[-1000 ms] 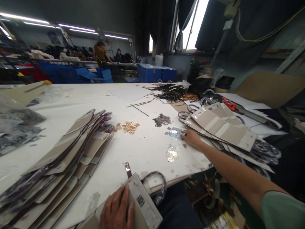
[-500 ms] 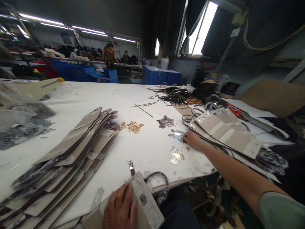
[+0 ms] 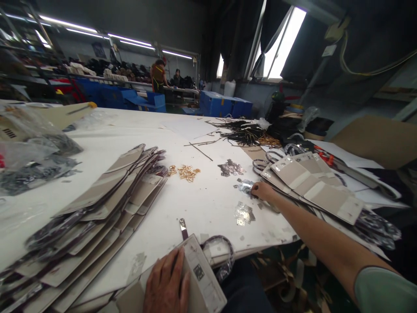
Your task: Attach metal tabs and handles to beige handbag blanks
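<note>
My left hand [image 3: 167,280] lies flat, fingers stretched, on a beige bag panel [image 3: 203,278] at the table's near edge. The panel has a dark square fitting and a film-wrapped loop handle [image 3: 224,243]. Beyond it, a dark strap with a metal clasp [image 3: 183,225] sticks out. My right hand [image 3: 262,191] reaches out to a pile of bluish silver metal plates [image 3: 245,186]. Its fingertips are pinched together at the pile's right edge, and what they hold is hidden. Nearer to me is another pile of shiny square plates [image 3: 244,213].
Stacked bag panels lie at left [image 3: 107,208] and right [image 3: 312,178]. Gold fittings [image 3: 188,172] and a dark metal pile [image 3: 230,167] sit mid-table, with black strips [image 3: 241,132] behind. A plastic bag [image 3: 35,139] rests far left. Two people work beyond blue boxes [image 3: 215,103].
The camera view has turned slightly left, so things appear shifted to the right. My left hand stays on the panel and my right hand remains at the silver plates, its fingers still pinched.
</note>
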Demonstrator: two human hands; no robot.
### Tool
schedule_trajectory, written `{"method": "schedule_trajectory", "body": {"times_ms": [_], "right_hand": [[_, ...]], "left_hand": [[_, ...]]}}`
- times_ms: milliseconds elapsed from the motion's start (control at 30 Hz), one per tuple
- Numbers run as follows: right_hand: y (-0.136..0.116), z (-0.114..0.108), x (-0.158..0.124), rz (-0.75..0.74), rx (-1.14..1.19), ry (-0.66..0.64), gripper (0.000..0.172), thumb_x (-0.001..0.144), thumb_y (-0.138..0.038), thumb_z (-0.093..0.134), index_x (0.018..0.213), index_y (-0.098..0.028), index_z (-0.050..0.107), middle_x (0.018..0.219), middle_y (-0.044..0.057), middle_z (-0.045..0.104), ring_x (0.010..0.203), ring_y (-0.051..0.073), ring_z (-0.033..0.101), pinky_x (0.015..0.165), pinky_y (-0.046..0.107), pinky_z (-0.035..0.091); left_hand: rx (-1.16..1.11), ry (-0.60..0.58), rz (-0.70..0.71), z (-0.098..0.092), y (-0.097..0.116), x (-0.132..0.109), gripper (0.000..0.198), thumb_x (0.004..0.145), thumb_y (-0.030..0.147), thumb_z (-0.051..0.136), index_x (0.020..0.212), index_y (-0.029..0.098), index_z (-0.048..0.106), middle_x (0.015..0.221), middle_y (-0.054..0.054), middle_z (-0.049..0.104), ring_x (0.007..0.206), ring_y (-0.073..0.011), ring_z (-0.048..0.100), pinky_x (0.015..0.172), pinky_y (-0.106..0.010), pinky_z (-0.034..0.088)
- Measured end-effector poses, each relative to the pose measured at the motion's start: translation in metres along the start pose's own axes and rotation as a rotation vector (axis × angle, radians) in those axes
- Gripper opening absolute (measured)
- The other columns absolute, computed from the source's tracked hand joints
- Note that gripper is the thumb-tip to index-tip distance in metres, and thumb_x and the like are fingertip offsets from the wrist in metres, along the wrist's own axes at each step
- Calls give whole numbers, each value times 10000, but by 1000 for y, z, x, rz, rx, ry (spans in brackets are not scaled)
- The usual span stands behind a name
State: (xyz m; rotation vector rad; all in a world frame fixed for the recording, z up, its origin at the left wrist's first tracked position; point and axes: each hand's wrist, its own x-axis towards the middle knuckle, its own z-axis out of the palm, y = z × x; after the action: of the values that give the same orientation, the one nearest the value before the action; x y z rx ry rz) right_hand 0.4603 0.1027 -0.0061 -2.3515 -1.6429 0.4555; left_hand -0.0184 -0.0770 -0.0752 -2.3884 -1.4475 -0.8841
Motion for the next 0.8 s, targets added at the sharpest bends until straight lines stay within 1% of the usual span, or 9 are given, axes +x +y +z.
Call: {"method": "schedule_trajectory", "body": {"times_ms": [100, 233, 333, 400, 433, 500, 633, 733, 800], "right_hand": [[-6, -5, -6, 57, 105, -27, 134, 838, -202, 715, 931, -136, 784, 718, 66, 747, 585, 155, 639, 541, 226, 459], [-18, -20, -17, 108, 224, 0, 229, 837, -227, 719, 1034, -123, 775, 681, 39, 712, 496, 122, 563, 474, 219, 447], [-35, -31, -33, 78, 288, -20, 351, 846, -224, 696, 1178, -137, 767, 607, -14, 642, 457, 105, 505, 469, 221, 449], [-54, -32, -52, 16, 335, -78, 411, 860, -229, 671, 1254, -149, 754, 530, -46, 565, 443, 106, 483, 469, 219, 440], [-66, -30, -64, -31, 361, -127, 412, 860, -240, 670, 1251, -150, 762, 501, -52, 538, 439, 109, 479, 465, 219, 431], [-96, -23, -93, -152, 410, -259, 375, 850, -280, 687, 1183, -149, 798, 484, -45, 538, 439, 114, 489, 456, 219, 409], [-165, 5, -155, -370, 412, -541, 303, 850, -321, 687, 1084, -198, 835, 640, -10, 695, 496, 117, 554, 489, 222, 424], [-204, 36, -185, -533, 392, -628, 249, 840, -250, 674, 1016, -205, 843, 824, 13, 788, 680, 155, 670, 654, 248, 510], [-219, 54, -193, -617, 365, -637, 241, 825, -194, 662, 986, -201, 841, 911, 21, 811, 826, 184, 714, 781, 270, 527]], "left_hand": [[-8, 0, -7, -1, 1, -1, 721, 963, 262, 551, 1641, 263, 308, 1414, -96, 623, 1256, -309, 561, 1101, -455, 406], [-19, 8, -12, -1, 1, 0, 709, 961, 254, 551, 1634, 273, 328, 1415, -91, 627, 1255, -316, 559, 1086, -471, 424], [-21, -8, -37, -3, 3, 0, 645, 966, 249, 552, 1593, 264, 401, 1416, -88, 630, 1265, -314, 554, 1094, -479, 426], [-25, -47, -66, -7, 8, 0, 588, 967, 231, 554, 1548, 238, 461, 1425, -91, 628, 1284, -308, 546, 1122, -485, 415], [-30, -70, -80, -10, 10, -1, 565, 967, 222, 556, 1528, 223, 486, 1432, -94, 625, 1297, -307, 540, 1140, -490, 407], [-46, -110, -109, -16, 16, -1, 537, 967, 214, 561, 1502, 197, 515, 1453, -105, 613, 1323, -309, 527, 1168, -500, 395], [-81, -150, -153, -24, 23, 0, 520, 984, 234, 560, 1499, 168, 518, 1473, -117, 599, 1348, -309, 508, 1198, -507, 380], [-103, -167, -162, -27, 25, -1, 518, 999, 250, 554, 1506, 158, 504, 1482, -121, 591, 1359, -303, 499, 1211, -515, 373], [-114, -172, -167, -28, 26, -2, 519, 997, 254, 563, 1503, 153, 504, 1486, -123, 588, 1366, -303, 495, 1214, -522, 375]]}}
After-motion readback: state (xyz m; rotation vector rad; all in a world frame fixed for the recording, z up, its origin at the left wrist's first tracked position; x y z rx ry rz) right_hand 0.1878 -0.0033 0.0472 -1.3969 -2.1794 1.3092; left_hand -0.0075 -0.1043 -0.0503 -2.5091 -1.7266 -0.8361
